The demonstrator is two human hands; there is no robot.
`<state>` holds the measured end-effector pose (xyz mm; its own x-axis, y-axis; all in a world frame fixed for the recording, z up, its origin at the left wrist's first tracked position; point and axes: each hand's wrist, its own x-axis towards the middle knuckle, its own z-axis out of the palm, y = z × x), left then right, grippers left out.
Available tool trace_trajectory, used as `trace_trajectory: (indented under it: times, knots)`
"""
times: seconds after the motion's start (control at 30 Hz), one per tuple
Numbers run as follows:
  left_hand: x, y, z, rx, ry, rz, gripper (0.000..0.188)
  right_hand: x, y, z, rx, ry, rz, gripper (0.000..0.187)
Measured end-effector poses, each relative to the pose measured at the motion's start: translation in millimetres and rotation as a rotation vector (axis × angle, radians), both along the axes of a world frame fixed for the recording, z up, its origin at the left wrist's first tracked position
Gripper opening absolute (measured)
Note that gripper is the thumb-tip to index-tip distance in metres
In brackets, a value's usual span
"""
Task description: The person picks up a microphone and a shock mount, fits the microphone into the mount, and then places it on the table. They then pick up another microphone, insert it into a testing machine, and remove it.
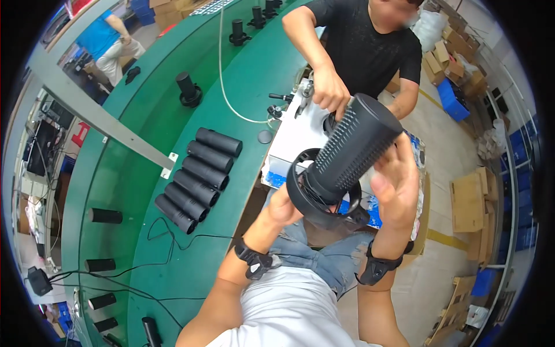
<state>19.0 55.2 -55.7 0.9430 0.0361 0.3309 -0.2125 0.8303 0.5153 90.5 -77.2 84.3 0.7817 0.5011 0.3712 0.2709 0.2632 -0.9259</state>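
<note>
Cardboard boxes and white plastic bagging lie beyond the blue plastic crate; left of it, a yellow floor line.

The left forearm and right forearm are extended upward from the lower frame. The left hand is placed near the centre, its far part hidden. The right hand is raised right of centre, loosely opened, its thumb bent inward.

Cylinders lay on the workbench, left of the left hand. A co-worker was beyond the assembly.
</note>
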Motion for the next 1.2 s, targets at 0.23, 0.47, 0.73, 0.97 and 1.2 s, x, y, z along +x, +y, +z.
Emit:
trace_trajectory:
  times: [0.23,0.47,0.73,0.97,1.2]
  knots:
    - [-7,-21,-3,-0.113,0.111,-0.203,0.086,-8,-20,-14,0.004,-0.003,0.091,0.092]
    - [-10,-31,24,0.321,0.092,0.091,0.102,2,-20,-24,0.071,-0.086,-0.065,0.074]
    - [-3,-26,18,0.317,0.063,0.030,0.100,-7,-18,-24,0.137,0.063,-0.066,0.079]
    - [-3,-42,20,0.429,0.117,0.347,0.102,-8,-17,-26,0.123,0.022,-0.134,0.069]
    - [-12,-39,8,0.443,0.087,0.316,0.087,-13,-19,-22,0.090,-0.024,-0.110,0.068]
